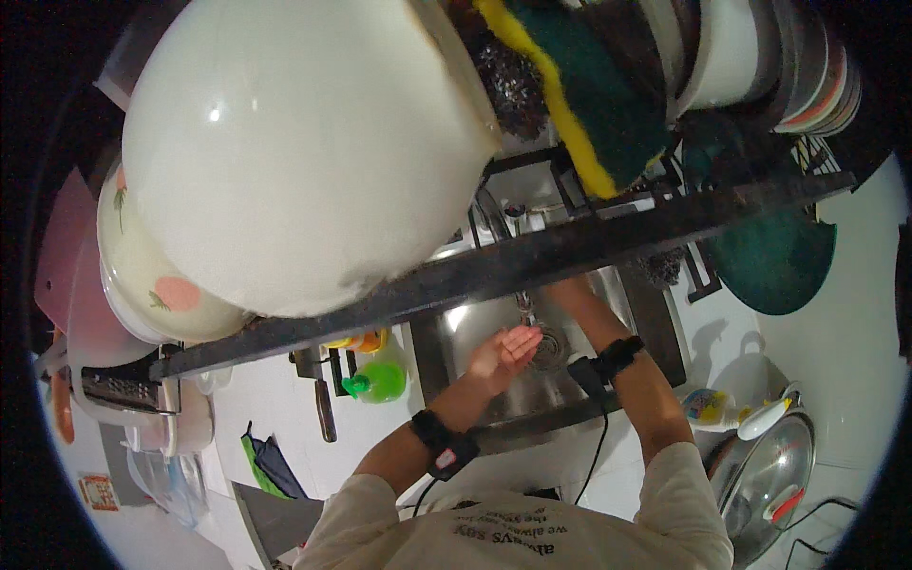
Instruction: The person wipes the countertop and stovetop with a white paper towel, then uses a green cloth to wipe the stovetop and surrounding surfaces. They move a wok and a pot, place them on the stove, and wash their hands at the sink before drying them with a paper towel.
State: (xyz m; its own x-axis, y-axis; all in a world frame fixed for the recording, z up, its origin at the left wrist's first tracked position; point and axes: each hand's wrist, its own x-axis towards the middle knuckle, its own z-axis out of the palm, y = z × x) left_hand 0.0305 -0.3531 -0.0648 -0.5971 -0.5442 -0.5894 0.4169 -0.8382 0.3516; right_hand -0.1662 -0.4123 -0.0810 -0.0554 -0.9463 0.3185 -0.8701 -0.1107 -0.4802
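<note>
My left hand (504,356) is held palm up over the stainless-steel sink (456,324), its fingers extended with nothing in them. Its fingertips are beside a stream of water (526,308), near the round drain (550,349). My right hand (568,288) reaches farther back over the basin. The dark rack bar (456,274) covers most of it, so its fingers and anything in them are hidden. Behind the bar, the faucet (514,211) is partly visible. Both wrists wear black straps with small boxes and cables.
A large white bowl (299,157) and a sponge cloth (605,100) with yellow edging occupy the rack overhead. Left of the sink are a green pump bottle (381,380) and a cleaver (324,406). To the right lie a detergent bottle (709,408) and a glass pot lid (773,470).
</note>
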